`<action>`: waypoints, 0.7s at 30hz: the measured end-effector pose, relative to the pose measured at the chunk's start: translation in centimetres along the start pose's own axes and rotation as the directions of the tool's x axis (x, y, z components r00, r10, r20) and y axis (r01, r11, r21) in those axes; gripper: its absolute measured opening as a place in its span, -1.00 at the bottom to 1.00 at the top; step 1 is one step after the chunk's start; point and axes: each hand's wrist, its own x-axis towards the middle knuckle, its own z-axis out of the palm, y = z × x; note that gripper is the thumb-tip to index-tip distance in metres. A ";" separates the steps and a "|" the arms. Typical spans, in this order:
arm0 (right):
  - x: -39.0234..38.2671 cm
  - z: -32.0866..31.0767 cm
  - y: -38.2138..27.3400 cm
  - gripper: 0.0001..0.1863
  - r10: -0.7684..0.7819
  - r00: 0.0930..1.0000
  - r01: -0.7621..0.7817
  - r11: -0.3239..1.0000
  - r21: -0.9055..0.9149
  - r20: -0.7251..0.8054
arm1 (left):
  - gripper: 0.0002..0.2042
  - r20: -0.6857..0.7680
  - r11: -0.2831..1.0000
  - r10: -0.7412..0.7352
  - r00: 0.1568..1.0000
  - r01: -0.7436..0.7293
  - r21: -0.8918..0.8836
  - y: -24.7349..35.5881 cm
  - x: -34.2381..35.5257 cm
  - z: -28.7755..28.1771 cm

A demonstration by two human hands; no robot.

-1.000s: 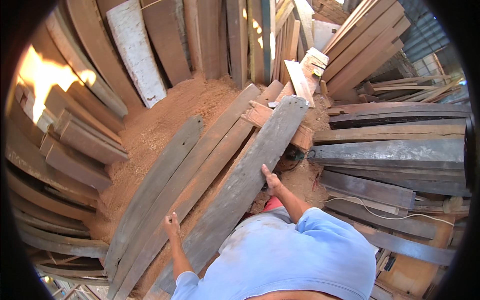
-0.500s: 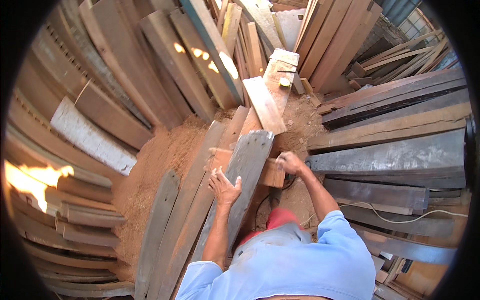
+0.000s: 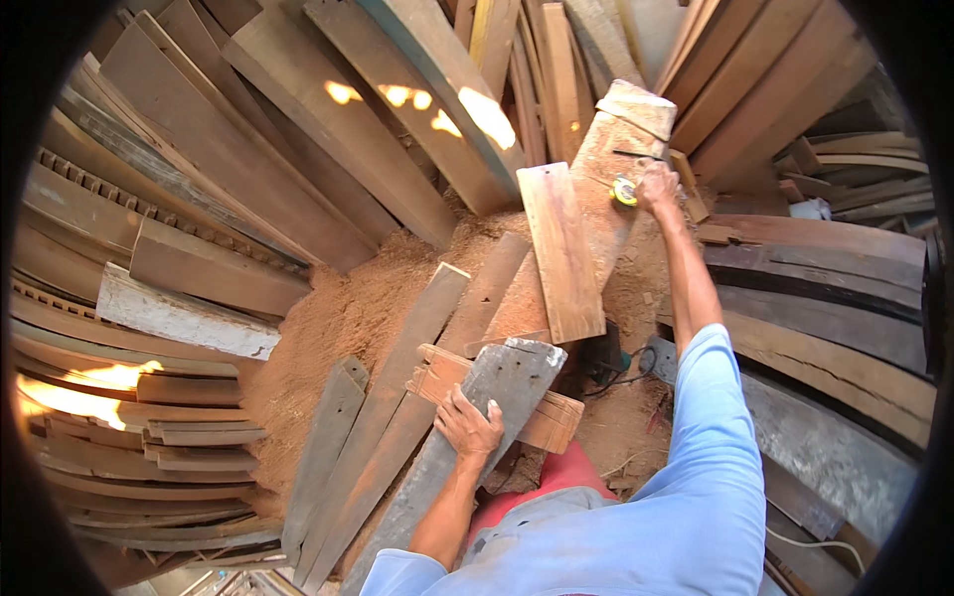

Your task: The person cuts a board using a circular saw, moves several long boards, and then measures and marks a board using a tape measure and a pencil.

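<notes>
Head view: two bare hands, well apart. On the left, left hand (image 3: 469, 425) laid over the grey plank (image 3: 517, 382), close to its far end, fingers partly spread on the top face, not closed round anything. On the right, right hand (image 3: 658, 189) now stretched forward to the yellow tape measure (image 3: 623, 192); a moment ago, close to the right end of the brown block (image 3: 549, 422). Cannot tell whether gripping the tape measure or only touching beside it. Probably means the grey plank steadied by one hand alone, with the tape measure in reach of the other.

Counting, left to right: one white-painted board (image 3: 189, 313), with many brown boards round it, too overlapped to count. One shorter grey board (image 3: 323, 457) on the sawdust (image 3: 308, 358). Next, two long brown planks (image 3: 405, 368), side by side. Then one grey plank, slanting, far end across one brown block. Beyond, one short pale board (image 3: 561, 253), resting askew on one dusty beam (image 3: 626, 139), with one tape measure on top. Below, one dark tool (image 3: 601, 358), partly hidden. At far right, several stacked beams (image 3: 825, 437), number unclear, and one white cable (image 3: 820, 542).
</notes>
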 end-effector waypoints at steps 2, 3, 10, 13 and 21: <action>3.8 1.0 -0.8 -0.61 0.074 0.987 -0.044 0.979 -0.199 0.144 | -0.19 -0.004 1.000 0.026 1.000 -0.026 -0.009 0.0 0.2 -0.1; 4.2 1.9 -0.7 -0.64 0.074 0.996 -0.069 0.994 -0.081 0.050 | -0.19 -0.012 0.999 0.042 0.999 -0.042 -0.001 0.0 0.3 -0.1; 8.8 5.8 0.1 -0.66 -0.015 0.991 -0.006 0.988 -0.152 -0.133 | -0.19 0.069 1.000 0.022 0.997 -0.021 -0.019 -0.4 0.5 -0.1; 9.2 6.5 0.5 -0.68 -0.142 0.988 0.126 0.969 -0.214 -0.060 | -0.19 0.080 0.999 0.009 0.997 -0.006 -0.037 -0.3 0.5 -0.2; 4.4 3.0 -1.8 -0.41 0.097 0.994 -0.093 0.993 -0.074 0.042 | -0.19 0.053 0.999 0.010 0.999 -0.008 -0.037 0.1 0.9 -0.7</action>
